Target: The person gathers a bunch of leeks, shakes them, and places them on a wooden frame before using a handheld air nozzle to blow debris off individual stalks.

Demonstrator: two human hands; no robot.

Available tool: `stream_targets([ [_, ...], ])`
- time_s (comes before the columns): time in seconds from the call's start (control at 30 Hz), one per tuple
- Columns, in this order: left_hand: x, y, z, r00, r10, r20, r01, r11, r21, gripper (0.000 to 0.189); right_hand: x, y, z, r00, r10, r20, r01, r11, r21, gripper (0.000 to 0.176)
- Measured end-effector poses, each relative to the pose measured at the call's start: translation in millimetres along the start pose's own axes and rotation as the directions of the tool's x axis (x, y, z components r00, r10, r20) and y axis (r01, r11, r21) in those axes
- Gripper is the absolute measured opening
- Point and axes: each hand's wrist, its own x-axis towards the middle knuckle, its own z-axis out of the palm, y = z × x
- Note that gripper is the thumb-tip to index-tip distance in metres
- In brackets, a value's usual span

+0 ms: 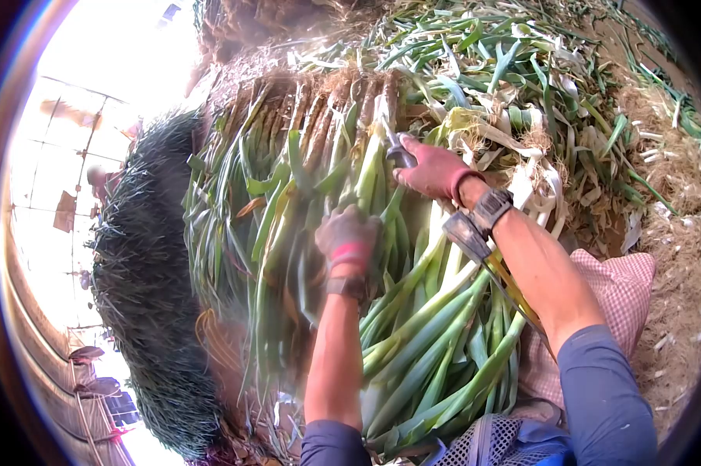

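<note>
My left hand [349,237], in a greyish glove with a pink cuff, is closed around the green part of a leek [371,172]. Motion blurs its fingers slightly. My right hand [437,168] wears a reddish glove and grips what looks like an air blow gun [399,152]. The narrow tip points at the leek's pale stem, close to the root end. Below my right wrist, a grey fitting [467,235] joins a yellow-and-black hose. Unpeeled leeks [269,186] with brown stems lie to the left. Several cleaner leeks [428,342] rest across my lap.
Stripped leaves and roots [513,85] form a heap at the upper right. A dark green stacked bundle [152,287] stands on the left. A pink checked cloth [610,299] lies beside my right arm. Dry root debris [676,334] covers the ground at right.
</note>
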Motion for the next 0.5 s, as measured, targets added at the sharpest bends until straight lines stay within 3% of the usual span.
stream_targets([
  [0.07, 2, 1, 0, 1.0, -0.011, 0.011, 0.011, 1.0, 0.0, 0.053, 13, -6, -13, 0.997, 0.069, 0.034, -0.07, 0.997, 0.023, 0.088],
  [0.2, 6, 5, 6, 1.0, -0.03, 0.005, 0.03, 1.0, 0.006, 0.053, 61, 9, -13, 0.994, 0.037, -0.102, -0.033, 0.999, 0.041, 0.084],
  [0.23, 8, 6, 7, 1.0, -0.028, 0.007, 0.028, 1.0, 0.008, 0.053, 60, 6, -22, 0.995, 0.078, -0.066, -0.074, 0.996, 0.056, 0.084],
  [0.3, 10, 7, 8, 0.999, -0.049, -0.01, 0.049, 0.999, -0.002, 0.051, 75, 18, -17, 0.999, -0.023, -0.042, 0.024, 0.999, 0.022, 0.085],
  [0.4, 13, 8, 12, 0.997, -0.052, -0.056, 0.05, 0.998, -0.029, 0.048, 56, 15, -23, 1.0, 0.01, -0.005, -0.01, 1.0, -0.014, 0.085],
  [0.5, 15, 17, -1, 0.994, -0.112, 0.018, 0.113, 0.992, -0.049, 0.045, 21, 18, -25, 0.992, 0.031, 0.122, -0.043, 0.994, 0.097, 0.082],
])
